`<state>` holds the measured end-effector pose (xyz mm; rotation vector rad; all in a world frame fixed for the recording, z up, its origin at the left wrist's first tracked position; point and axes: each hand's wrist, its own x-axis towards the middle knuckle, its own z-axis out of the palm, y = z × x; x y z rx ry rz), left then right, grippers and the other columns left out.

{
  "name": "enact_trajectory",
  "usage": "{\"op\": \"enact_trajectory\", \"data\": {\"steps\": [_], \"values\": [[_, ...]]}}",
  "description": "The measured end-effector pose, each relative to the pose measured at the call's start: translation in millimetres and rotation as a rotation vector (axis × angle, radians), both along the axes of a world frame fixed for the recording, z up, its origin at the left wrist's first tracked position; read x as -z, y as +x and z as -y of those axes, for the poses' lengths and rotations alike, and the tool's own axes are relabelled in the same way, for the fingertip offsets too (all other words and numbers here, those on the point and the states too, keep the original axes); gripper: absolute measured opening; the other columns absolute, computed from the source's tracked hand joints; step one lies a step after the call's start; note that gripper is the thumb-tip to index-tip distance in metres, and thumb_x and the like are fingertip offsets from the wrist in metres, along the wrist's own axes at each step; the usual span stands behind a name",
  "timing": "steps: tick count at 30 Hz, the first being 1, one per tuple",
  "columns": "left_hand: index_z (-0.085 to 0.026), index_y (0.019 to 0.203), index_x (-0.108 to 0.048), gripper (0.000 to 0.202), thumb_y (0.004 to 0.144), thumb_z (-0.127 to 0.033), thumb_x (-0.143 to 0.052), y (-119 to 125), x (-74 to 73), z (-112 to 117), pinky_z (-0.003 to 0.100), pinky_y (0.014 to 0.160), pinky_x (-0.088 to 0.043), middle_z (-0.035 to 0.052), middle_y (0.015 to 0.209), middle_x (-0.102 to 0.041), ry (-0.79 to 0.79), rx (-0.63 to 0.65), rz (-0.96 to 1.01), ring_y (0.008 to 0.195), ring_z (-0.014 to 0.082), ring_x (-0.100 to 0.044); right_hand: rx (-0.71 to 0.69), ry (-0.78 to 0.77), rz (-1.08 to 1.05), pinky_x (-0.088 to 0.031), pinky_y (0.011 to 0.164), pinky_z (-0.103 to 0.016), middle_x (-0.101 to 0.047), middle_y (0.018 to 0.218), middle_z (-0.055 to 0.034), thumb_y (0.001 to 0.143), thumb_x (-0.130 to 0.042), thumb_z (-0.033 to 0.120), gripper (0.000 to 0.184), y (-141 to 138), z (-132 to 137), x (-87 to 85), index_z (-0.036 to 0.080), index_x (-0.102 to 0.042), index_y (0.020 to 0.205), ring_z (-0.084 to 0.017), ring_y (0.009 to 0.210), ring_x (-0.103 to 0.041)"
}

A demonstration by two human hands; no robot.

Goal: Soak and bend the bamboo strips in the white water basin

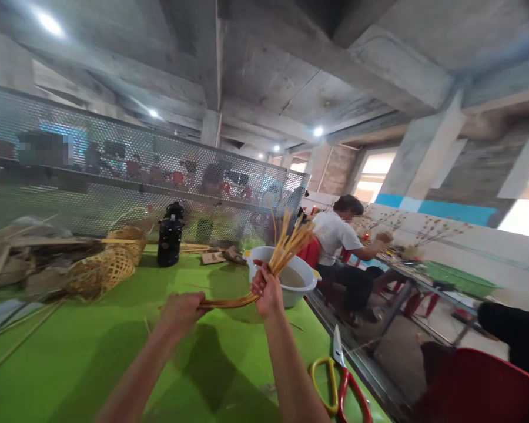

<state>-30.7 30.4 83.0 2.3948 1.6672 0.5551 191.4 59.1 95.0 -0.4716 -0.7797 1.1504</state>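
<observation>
Left hand [181,308] and right hand [267,288] each close around one bundle of tan strips [286,247], too many to count, held over a green tabletop [127,358]; slim and curved between the fists, it fans into straw-yellow ends above the right. Behind it, one pale basin [293,298] with two yellow grips stands by the right edge. One pair of scissors [340,357], handles yellow and red, lies nearer along that edge; one black container [169,242] stands toward the far edge.
</observation>
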Motion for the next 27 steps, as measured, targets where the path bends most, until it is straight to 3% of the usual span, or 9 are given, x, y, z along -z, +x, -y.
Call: {"op": "enact_trajectory", "data": {"steps": [2,4,7,9,11,15,17,21,27], "values": [[-0.024,0.101,-0.069,0.018,0.089,-0.029,-0.056,7,2.6,4,0.051,0.105,-0.032,0.0078,0.104,-0.073,0.039,0.002,-0.017,0.103,0.0290,-0.065,0.048,0.029,-0.053,-0.018,0.039,-0.020,-0.026,0.043,0.0143,0.075,-0.074,0.044,0.030,3,3,-0.6,0.019,-0.066,0.090,-0.005,0.037,-0.013],[-0.027,0.125,-0.061,0.045,0.081,-0.021,-0.066,22,6.8,15,0.059,0.113,-0.018,0.0097,0.131,-0.063,0.150,-0.001,-0.004,0.125,0.0326,-0.053,0.118,0.068,-0.118,-0.020,0.041,-0.021,-0.024,0.041,0.0145,0.080,-0.068,0.048,0.030,11,6,-2.7,0.020,-0.064,0.087,-0.006,0.037,-0.012],[-0.029,0.139,-0.051,0.064,0.079,-0.015,-0.068,57,16.3,44,0.057,0.116,-0.018,0.0105,0.145,-0.051,0.401,0.073,0.170,0.137,0.0331,-0.041,0.214,0.110,-0.208,-0.021,0.043,-0.023,-0.025,0.040,0.0138,0.084,-0.061,0.050,0.031,25,11,-7.5,0.021,-0.057,0.075,-0.006,0.036,-0.013],[-0.027,0.127,-0.062,0.038,0.089,-0.027,-0.060,84,24.0,61,0.049,0.111,-0.032,0.0097,0.130,-0.063,0.393,0.213,0.416,0.126,0.0299,-0.051,0.252,0.122,-0.255,-0.022,0.043,-0.023,-0.027,0.040,0.0134,0.086,-0.059,0.048,0.032,31,14,-11.0,0.021,-0.051,0.069,-0.006,0.036,-0.014],[-0.023,0.103,-0.071,0.029,0.083,-0.043,-0.067,109,28.7,67,0.046,0.094,-0.047,0.0117,0.106,-0.071,0.142,0.237,0.732,0.104,0.0316,-0.063,0.260,0.124,-0.281,-0.023,0.044,-0.023,-0.027,0.039,0.0131,0.087,-0.058,0.047,0.035,30,17,-13.6,0.021,-0.046,0.066,-0.006,0.036,-0.014],[-0.020,0.093,-0.070,0.032,0.084,-0.050,-0.066,131,13.5,35,0.034,0.084,-0.052,0.0096,0.099,-0.074,-0.537,0.243,1.644,0.097,0.0251,-0.067,0.181,0.099,-0.278,-0.025,0.044,-0.024,-0.028,0.040,0.0130,0.086,-0.061,0.047,0.034,5,21,-13.0,0.021,-0.047,0.067,-0.007,0.036,-0.016],[-0.016,0.082,-0.067,0.029,0.085,-0.044,-0.068,127,-3.2,14,0.031,0.079,-0.053,0.0087,0.085,-0.073,-0.637,0.144,2.085,0.081,0.0203,-0.069,0.091,0.068,-0.260,-0.028,0.046,-0.024,-0.029,0.041,0.0128,0.084,-0.063,0.047,0.034,-12,22,-9.9,0.021,-0.048,0.068,-0.007,0.037,-0.019],[-0.017,0.068,-0.056,0.034,0.094,-0.039,-0.057,109,-22.4,-8,0.025,0.061,-0.052,-0.0003,0.055,-0.061,-0.563,-0.021,2.277,0.058,0.0140,-0.064,-0.006,-0.023,-0.210,-0.032,0.047,-0.024,-0.032,0.044,0.0119,0.080,-0.068,0.047,0.034,-40,22,-1.7,0.021,-0.048,0.067,-0.007,0.039,-0.026],[-0.016,0.064,-0.052,0.033,0.089,-0.033,-0.065,98,-15.8,2,0.019,0.044,-0.042,-0.0060,0.048,-0.051,-0.442,-0.094,2.276,0.040,0.0074,-0.046,-0.120,-0.080,-0.220,-0.039,0.049,-0.025,-0.030,0.045,0.0119,0.080,-0.068,0.045,0.034,-53,22,9.6,0.022,-0.049,0.066,-0.008,0.041,-0.029]]}}
